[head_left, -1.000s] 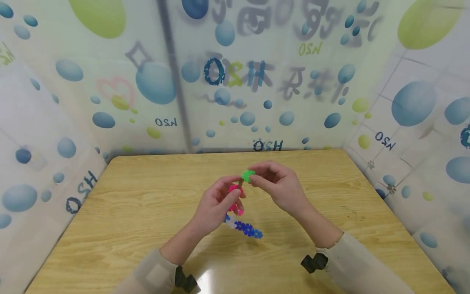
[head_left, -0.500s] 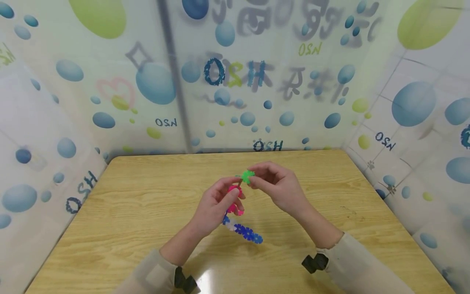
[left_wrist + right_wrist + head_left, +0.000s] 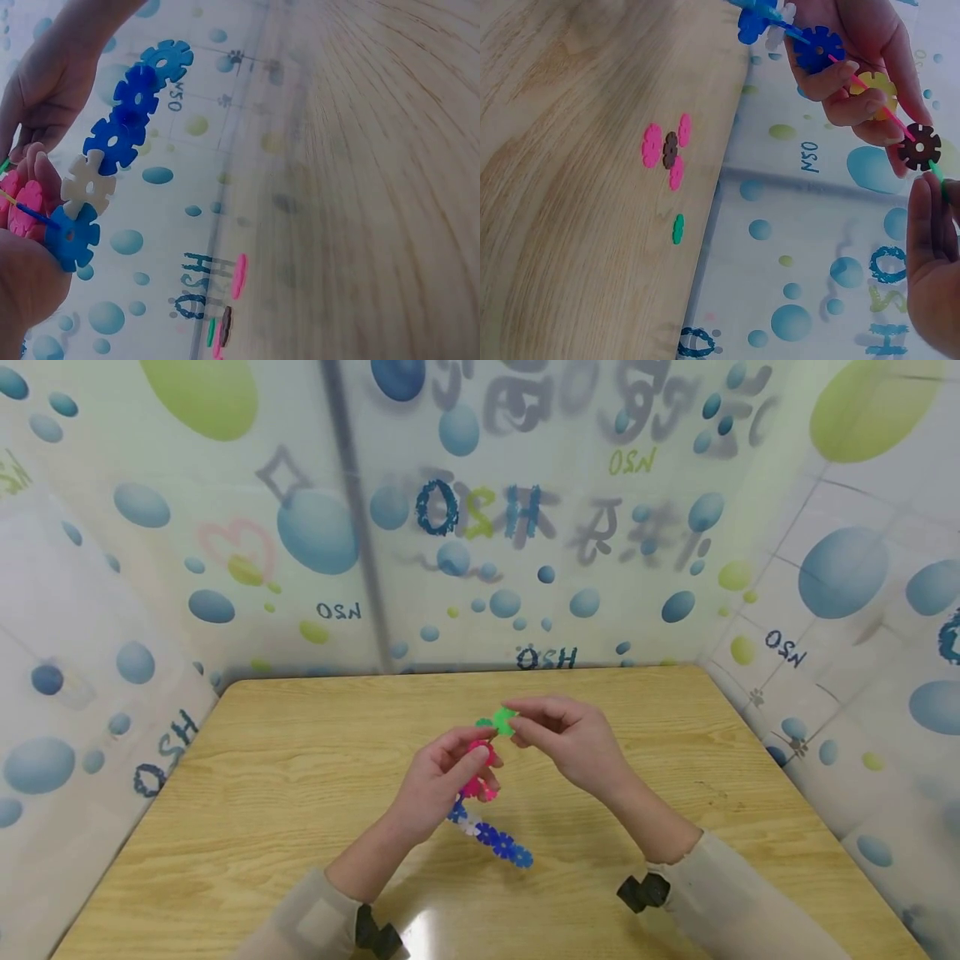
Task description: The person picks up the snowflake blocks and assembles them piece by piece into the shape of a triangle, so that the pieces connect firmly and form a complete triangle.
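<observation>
My left hand [image 3: 427, 785] grips a chain of interlocked snowflake discs between thumb and fingers. Pink discs [image 3: 27, 208] sit at the grip, and a yellow disc [image 3: 885, 88] and a brown disc [image 3: 910, 154] show beyond the fingers in the right wrist view. From the hand hangs a tail of blue discs [image 3: 109, 146] with a white disc [image 3: 78, 187] among them. My right hand [image 3: 581, 747] pinches a bright green disc [image 3: 504, 721] edge-on against the brown one, right at the left fingertips.
On the wooden table [image 3: 300, 735], loose discs lie behind the hands: several pink discs [image 3: 652, 145], a dark brown disc [image 3: 670, 151] and a green disc [image 3: 678, 229]. Patterned curtain walls [image 3: 480, 568] with bubble prints enclose the table's back and sides.
The blue tail has swung slightly down and left. The bright green disc has shifted a little left with the right hand, and a darker green disc shows more beside it.
</observation>
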Tool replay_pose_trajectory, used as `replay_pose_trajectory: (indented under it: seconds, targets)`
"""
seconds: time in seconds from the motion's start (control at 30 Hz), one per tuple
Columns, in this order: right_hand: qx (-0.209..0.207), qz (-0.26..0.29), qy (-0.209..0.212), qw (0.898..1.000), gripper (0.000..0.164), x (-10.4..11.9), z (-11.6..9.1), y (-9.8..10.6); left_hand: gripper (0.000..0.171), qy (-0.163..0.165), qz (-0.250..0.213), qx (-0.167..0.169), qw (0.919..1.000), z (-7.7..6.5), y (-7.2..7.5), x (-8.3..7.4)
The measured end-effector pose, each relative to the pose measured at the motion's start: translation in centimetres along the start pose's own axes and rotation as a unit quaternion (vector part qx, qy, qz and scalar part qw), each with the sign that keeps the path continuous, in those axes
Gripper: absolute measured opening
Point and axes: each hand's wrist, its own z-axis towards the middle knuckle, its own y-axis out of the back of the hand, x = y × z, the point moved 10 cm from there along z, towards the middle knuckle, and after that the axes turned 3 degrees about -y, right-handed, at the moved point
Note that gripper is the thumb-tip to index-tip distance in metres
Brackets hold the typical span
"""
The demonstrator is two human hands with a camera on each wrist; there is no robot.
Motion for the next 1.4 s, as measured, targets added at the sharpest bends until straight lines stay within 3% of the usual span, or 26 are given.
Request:
replay_pose_trajectory:
  seconds: [0.3, 0.53, 1.4]
  targets:
    - [0.006, -0.030, 0.031, 0.999, 0.025, 0.8, 0.1, -0.3, 0.039, 0.000, -0.009, -0.020, 0.9998, 0.2, 0.2, 0.0]
    - [0.006, -0.051, 0.057, 0.997, 0.024, 1.2, 0.1, -0.3, 0.041, -0.002, -0.029, -0.013, 0.9995, 0.3, 0.0, -0.1]
    - [-0.001, -0.081, 0.092, 0.992, 0.023, 1.9, 0.1, -0.3, 0.039, -0.007, -0.059, -0.027, 0.9978, 0.8, -0.5, 0.2]
